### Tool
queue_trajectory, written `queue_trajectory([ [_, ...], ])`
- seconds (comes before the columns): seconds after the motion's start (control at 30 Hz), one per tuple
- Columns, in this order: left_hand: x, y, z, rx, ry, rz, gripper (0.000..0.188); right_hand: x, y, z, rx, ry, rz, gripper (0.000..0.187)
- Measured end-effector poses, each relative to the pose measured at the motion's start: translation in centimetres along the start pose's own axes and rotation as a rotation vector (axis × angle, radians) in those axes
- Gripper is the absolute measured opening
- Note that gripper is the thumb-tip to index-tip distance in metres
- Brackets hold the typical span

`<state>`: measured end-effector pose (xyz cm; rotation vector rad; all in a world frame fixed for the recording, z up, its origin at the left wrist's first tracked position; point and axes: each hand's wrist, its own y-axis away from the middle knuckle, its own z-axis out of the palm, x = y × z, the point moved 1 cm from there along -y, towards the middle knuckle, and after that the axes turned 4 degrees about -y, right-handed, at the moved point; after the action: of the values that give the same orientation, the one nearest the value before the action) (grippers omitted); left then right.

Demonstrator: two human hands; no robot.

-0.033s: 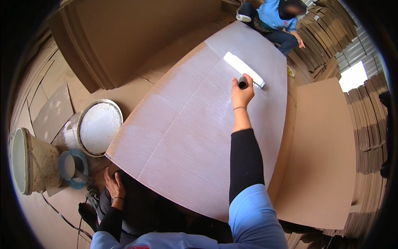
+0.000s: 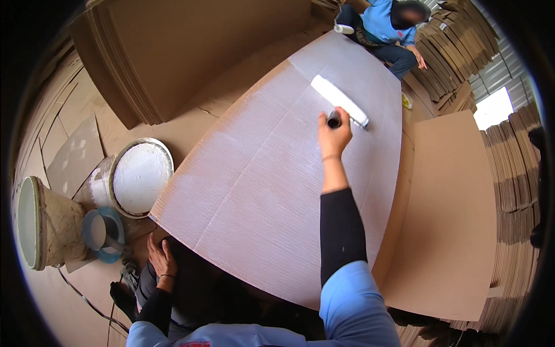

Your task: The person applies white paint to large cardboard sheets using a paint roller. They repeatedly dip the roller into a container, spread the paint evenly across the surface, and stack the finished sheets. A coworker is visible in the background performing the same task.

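My right hand (image 2: 333, 137) is stretched far forward and grips the black handle of a white paint roller (image 2: 339, 100). The roller lies flat on a large cardboard sheet (image 2: 260, 196) that is coated whitish over its whole face. My left hand (image 2: 161, 258) rests with fingers spread on my dark trouser leg, at the sheet's near left corner, and holds nothing. A round bucket of white paste (image 2: 140, 176) stands just left of the sheet, within reach of my left hand.
A tipped pale bucket (image 2: 41, 231) and a small blue scoop (image 2: 103, 231) lie at the left. Another person in blue (image 2: 381, 23) crouches at the sheet's far end. Brown cardboard stacks (image 2: 191, 58) stand behind; a bare sheet (image 2: 451, 220) lies right.
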<state>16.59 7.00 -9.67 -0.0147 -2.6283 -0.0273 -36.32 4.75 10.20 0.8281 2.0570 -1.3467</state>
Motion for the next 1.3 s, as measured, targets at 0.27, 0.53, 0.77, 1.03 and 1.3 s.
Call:
queue_trajectory([
  [0.27, 0.4, 0.4, -0.5, -0.057, 0.026, 0.000, 0.060, -14.0, 18.3, -18.8, -0.584, -0.086, -0.466, 0.034],
  [0.53, 0.6, 0.7, -0.9, -0.075, 0.050, 0.023, 0.060, -11.0, 16.8, -13.7, -0.546, -0.053, -0.622, 0.030],
  [0.77, 1.1, 0.6, -1.3, -0.112, 0.046, -0.042, 0.058, -0.2, -1.9, 7.8, -0.343, 0.089, -0.666, 0.030],
  [1.03, 1.5, 0.5, -1.5, -0.148, 0.046, -0.066, 0.059, -4.9, -2.8, 12.8, -0.422, 0.405, -0.544, 0.031],
  [1.3, 1.1, 0.8, -1.4, -0.130, 0.073, -0.009, 0.058, -21.9, 16.2, -2.3, -0.738, 0.104, -0.918, 0.026],
])
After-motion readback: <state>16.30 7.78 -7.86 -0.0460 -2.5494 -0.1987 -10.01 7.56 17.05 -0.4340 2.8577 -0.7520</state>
